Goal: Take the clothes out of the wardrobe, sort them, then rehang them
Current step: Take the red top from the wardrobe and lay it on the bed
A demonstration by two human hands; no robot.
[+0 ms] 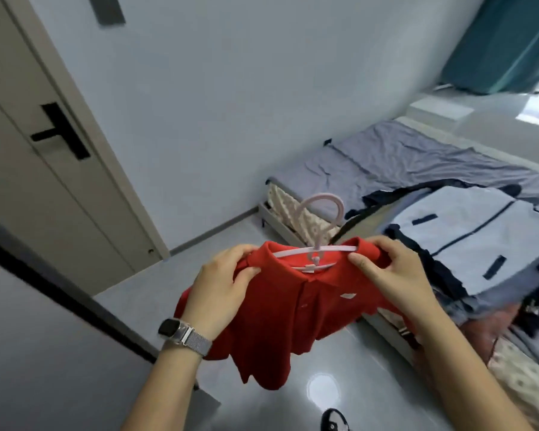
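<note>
My left hand [221, 284] and right hand [389, 272] pinch the light, floppy red polo shirt [293, 312] at its shoulders, over the stiff pink hanger [316, 244].

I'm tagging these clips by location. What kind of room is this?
Most likely a bedroom: a bed with clothes piled on it, a door, and a teal curtain by the window.

hanger [311, 253] ends hidden inside red shirt [280, 309], curtain [507, 42] cropped
</note>
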